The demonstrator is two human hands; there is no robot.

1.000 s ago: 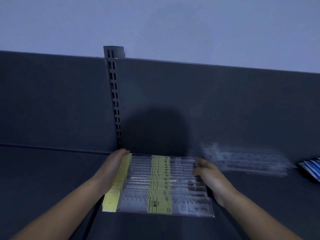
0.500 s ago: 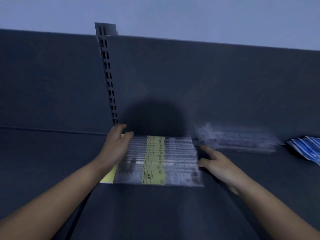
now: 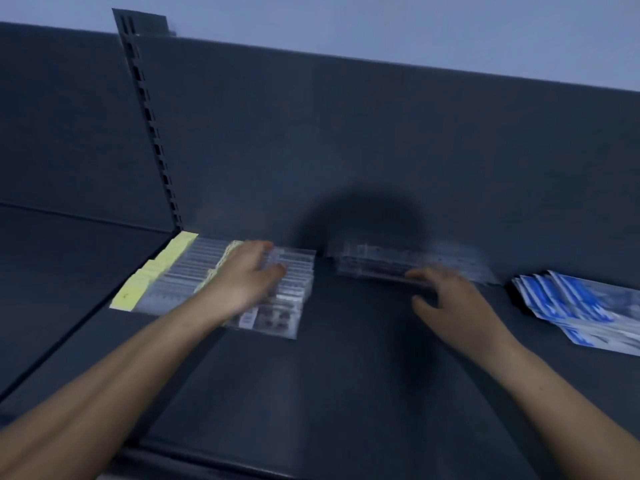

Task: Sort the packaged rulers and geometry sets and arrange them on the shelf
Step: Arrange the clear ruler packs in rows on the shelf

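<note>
A fanned row of clear packaged rulers with yellow labels [image 3: 173, 271] lies on the dark shelf [image 3: 346, 393] against the back panel, at the left. My left hand [image 3: 242, 282] rests flat on the row's right part, fingers spread. A second, blurred stack of clear packaged rulers [image 3: 381, 263] lies further right against the back panel. My right hand [image 3: 446, 296] hovers at that stack's front edge, fingers apart and holding nothing. Blue-and-white packaged sets [image 3: 581, 303] lie fanned at the far right.
A slotted upright post [image 3: 152, 126] rises at the back left, where this shelf meets the neighbouring shelf bay [image 3: 62, 271]. The dark back panel [image 3: 381, 150] closes off the rear. The shelf's front lip [image 3: 207, 462] runs along the bottom.
My left hand slid from the ruler row's left end onto its right part. My right hand left the row and moved right to the second stack. The view swung right.
</note>
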